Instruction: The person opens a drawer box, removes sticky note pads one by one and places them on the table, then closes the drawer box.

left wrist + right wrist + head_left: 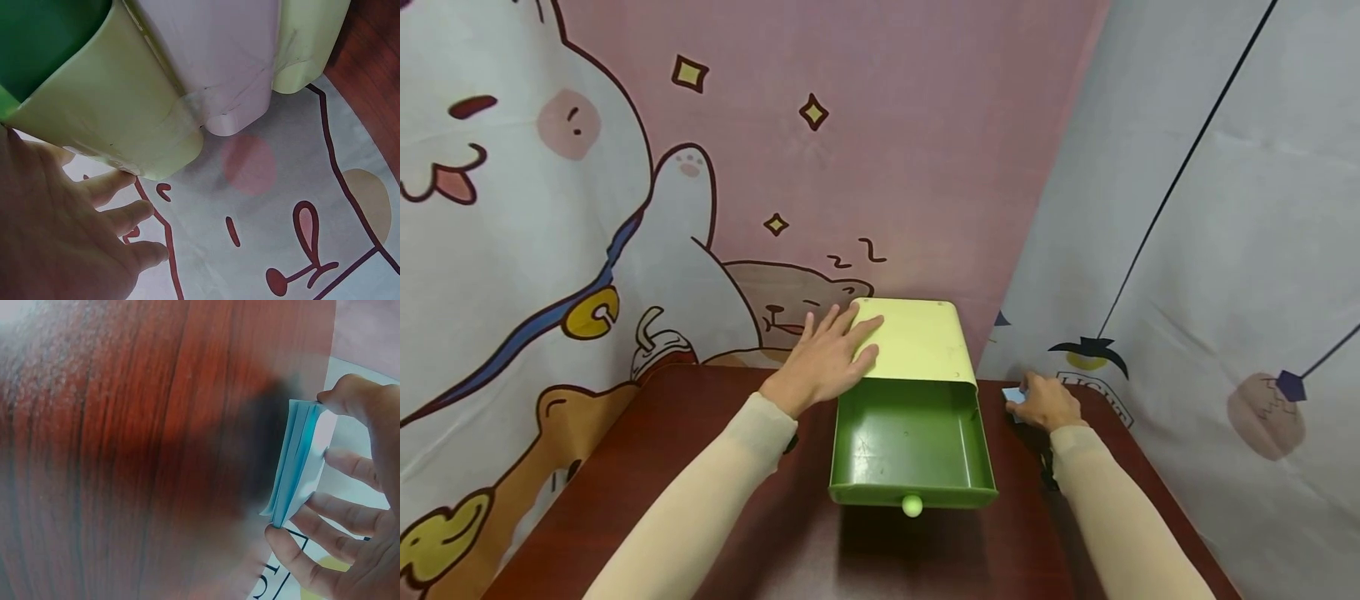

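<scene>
A small drawer unit with a pale yellow top [921, 337] stands in the middle of the table. Its green drawer [904, 437] is pulled out towards me, and the inside shows nothing in it. My left hand [822, 360] rests against the left side of the yellow top, fingers spread and straight. To the right of the unit, my right hand [1047, 402] holds a pad of light blue sticky notes [301, 459] by its edges, between thumb and fingers. In the head view most of that pad is hidden behind the hand.
A round light green knob [912, 506] juts from the drawer's front. Below the yellow casing, the left wrist view shows a pink casing [219, 56] and another yellow one. The dark red wooden table [700, 467] meets a printed cartoon cloth [925, 150] behind and at the sides.
</scene>
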`<state>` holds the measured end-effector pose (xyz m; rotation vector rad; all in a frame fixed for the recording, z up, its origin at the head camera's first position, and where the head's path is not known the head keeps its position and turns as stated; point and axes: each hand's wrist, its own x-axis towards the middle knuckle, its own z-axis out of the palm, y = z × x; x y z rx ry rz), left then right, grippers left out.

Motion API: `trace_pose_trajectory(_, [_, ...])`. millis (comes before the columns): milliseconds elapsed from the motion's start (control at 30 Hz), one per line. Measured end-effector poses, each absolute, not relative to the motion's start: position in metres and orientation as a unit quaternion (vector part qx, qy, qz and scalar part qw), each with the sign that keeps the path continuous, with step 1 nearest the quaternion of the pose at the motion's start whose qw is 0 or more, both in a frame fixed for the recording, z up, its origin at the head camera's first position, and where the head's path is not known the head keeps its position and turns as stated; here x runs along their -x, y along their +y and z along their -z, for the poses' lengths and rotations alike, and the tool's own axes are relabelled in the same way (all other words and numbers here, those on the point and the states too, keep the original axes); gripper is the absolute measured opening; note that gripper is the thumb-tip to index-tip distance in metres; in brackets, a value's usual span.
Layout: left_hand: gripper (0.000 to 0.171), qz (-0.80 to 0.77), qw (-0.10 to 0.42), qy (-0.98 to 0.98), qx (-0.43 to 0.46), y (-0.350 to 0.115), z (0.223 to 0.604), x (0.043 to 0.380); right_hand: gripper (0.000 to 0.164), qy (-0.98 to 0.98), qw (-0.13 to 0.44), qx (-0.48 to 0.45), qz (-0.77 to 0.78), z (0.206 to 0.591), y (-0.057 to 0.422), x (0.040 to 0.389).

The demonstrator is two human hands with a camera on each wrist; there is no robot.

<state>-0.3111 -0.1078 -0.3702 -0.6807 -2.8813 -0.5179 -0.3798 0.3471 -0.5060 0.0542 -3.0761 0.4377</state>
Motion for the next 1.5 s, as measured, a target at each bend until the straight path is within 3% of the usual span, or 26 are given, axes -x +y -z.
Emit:
trace_pose_trajectory(467, [0.069, 0.169, 0.066, -0.957, 0.228, -0.106, 0.37, 0.311, 0.052, -0.991, 0.012, -0.012, -0.134, 0.514, 0.348, 0.379])
trace_pose_trajectory(1500, [0.068, 0.17, 0.066, -0.957, 0.226, -0.107, 0.37, 0.311, 0.066, -0.984, 0.031, -0.003, -0.174, 0.507, 0.359, 0.352])
